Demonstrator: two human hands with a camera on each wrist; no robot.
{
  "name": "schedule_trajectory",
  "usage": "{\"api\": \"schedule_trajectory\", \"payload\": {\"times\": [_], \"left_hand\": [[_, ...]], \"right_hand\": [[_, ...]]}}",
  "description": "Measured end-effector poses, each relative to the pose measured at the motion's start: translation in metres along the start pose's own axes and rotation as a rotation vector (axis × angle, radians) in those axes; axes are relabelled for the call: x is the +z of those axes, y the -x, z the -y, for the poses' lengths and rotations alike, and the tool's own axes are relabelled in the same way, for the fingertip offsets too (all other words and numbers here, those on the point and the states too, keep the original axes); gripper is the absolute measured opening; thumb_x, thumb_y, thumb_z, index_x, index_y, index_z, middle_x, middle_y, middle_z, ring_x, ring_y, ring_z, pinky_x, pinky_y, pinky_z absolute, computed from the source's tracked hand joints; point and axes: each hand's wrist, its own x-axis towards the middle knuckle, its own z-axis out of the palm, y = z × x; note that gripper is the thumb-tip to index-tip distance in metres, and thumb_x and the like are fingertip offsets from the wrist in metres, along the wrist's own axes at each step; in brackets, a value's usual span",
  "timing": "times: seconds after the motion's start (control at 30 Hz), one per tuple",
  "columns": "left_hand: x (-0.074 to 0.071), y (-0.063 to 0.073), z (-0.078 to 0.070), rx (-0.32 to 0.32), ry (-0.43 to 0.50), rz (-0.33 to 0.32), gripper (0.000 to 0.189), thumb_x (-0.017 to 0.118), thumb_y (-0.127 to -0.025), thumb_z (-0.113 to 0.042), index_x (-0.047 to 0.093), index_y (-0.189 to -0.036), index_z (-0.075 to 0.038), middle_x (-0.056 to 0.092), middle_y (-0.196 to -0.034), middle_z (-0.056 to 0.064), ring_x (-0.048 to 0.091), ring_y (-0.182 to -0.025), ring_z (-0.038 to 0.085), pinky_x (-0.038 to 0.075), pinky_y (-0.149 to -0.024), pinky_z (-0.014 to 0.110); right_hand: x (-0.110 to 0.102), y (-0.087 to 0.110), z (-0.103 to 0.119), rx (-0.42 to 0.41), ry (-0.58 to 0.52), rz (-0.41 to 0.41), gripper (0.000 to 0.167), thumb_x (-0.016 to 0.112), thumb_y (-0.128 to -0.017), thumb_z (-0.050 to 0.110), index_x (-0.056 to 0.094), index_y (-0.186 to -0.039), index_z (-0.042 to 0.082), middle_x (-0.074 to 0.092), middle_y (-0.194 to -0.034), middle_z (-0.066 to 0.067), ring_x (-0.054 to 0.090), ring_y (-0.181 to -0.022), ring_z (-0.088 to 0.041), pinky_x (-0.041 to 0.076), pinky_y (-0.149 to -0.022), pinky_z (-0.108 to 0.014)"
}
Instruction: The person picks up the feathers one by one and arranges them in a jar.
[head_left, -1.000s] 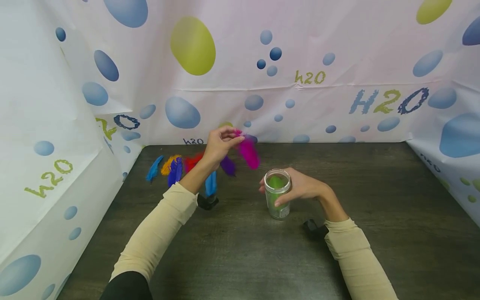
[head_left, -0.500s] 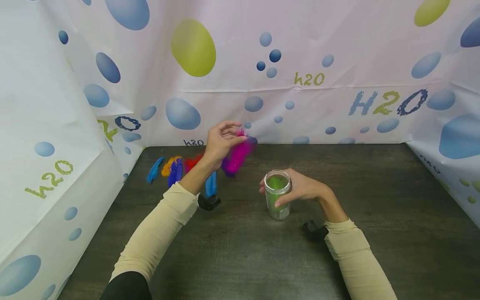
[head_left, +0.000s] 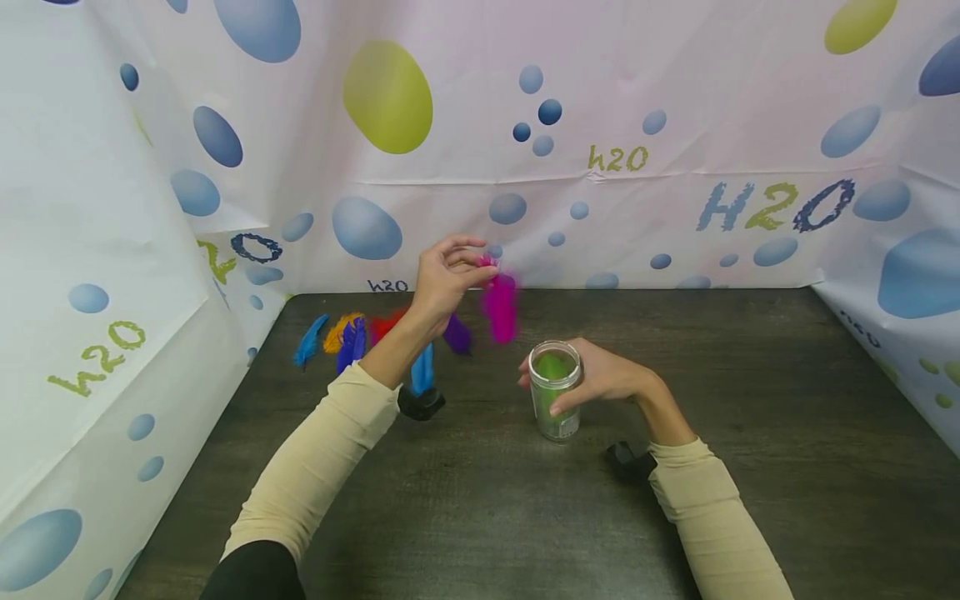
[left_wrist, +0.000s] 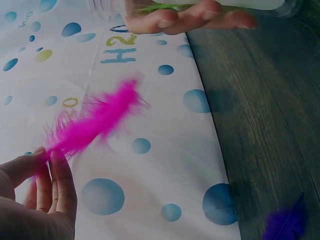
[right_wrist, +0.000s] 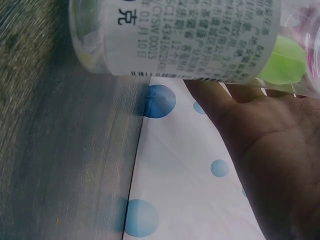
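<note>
My left hand (head_left: 438,287) pinches a magenta feather (head_left: 501,310) by its quill end, between thumb and fingertips. The fluffy part hangs above the back of the table; the left wrist view shows the same feather (left_wrist: 97,122) stretching away from the fingers. Nearer me, my right hand (head_left: 611,373) grips a clear jar (head_left: 558,423) from its right side, thumb in front. The jar is upright, its mouth uncovered, with something bright green (head_left: 555,367) inside. A printed white label (right_wrist: 190,42) shows on it in the right wrist view.
Loose feathers lie left of the jar: light blue (head_left: 309,340), orange (head_left: 341,333), dark blue (head_left: 351,346), red (head_left: 386,323), another blue one (head_left: 422,368) and purple (head_left: 457,335). The left forearm partly covers this group. A patterned sheet (head_left: 465,108) rises behind the dark table (head_left: 480,517).
The magenta feather swings in the left fingers: down to the left half a second ago, now hanging nearly straight down. The left hand has risen slightly; the right hand and jar stay put.
</note>
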Motion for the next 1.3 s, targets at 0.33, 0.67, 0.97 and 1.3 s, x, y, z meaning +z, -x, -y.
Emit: {"api": "schedule_trajectory", "payload": {"times": [0.33, 0.67, 0.97, 1.3], "left_hand": [[0.011, 0.005, -0.008, 0.006, 0.084, 0.008, 0.035, 0.071, -0.086, 0.021, 0.062, -0.118, 0.009, 0.067, -0.078, 0.001, 0.072, -0.069, 0.013, 0.063, -0.069, 0.03], [0.023, 0.015, -0.015, 0.019, 0.142, 0.029, 0.031, 0.069, -0.087, 0.021, 0.063, -0.114, 0.007, 0.067, -0.078, 0.002, 0.069, -0.066, 0.014, 0.063, -0.067, 0.028], [0.033, 0.023, -0.023, 0.001, 0.177, 0.061, 0.032, 0.068, -0.087, 0.022, 0.063, -0.114, 0.005, 0.065, -0.079, 0.003, 0.069, -0.067, 0.014, 0.063, -0.068, 0.029], [0.042, 0.031, -0.03, 0.058, 0.139, 0.098, 0.031, 0.069, -0.087, 0.021, 0.062, -0.115, 0.008, 0.064, -0.081, 0.003, 0.07, -0.07, 0.013, 0.063, -0.069, 0.029]], "right_hand": [[0.0, 0.0, -0.001, -0.011, -0.007, 0.0, 0.056, 0.084, -0.085, 0.005, 0.057, -0.131, -0.012, 0.064, -0.123, -0.036, 0.063, -0.117, -0.05, 0.056, -0.098, -0.041], [0.001, 0.001, -0.001, -0.013, 0.004, -0.002, 0.054, 0.084, -0.084, 0.001, 0.059, -0.131, -0.01, 0.07, -0.122, -0.022, 0.068, -0.114, -0.029, 0.057, -0.096, -0.041], [0.0, 0.001, -0.001, -0.016, -0.002, 0.002, 0.059, 0.085, -0.084, 0.003, 0.056, -0.132, -0.014, 0.069, -0.123, -0.024, 0.068, -0.115, -0.03, 0.057, -0.096, -0.041], [0.0, 0.001, -0.004, -0.03, -0.027, 0.02, 0.058, 0.085, -0.084, 0.005, 0.056, -0.131, -0.013, 0.07, -0.123, -0.018, 0.068, -0.115, -0.03, 0.057, -0.097, -0.042]]}}
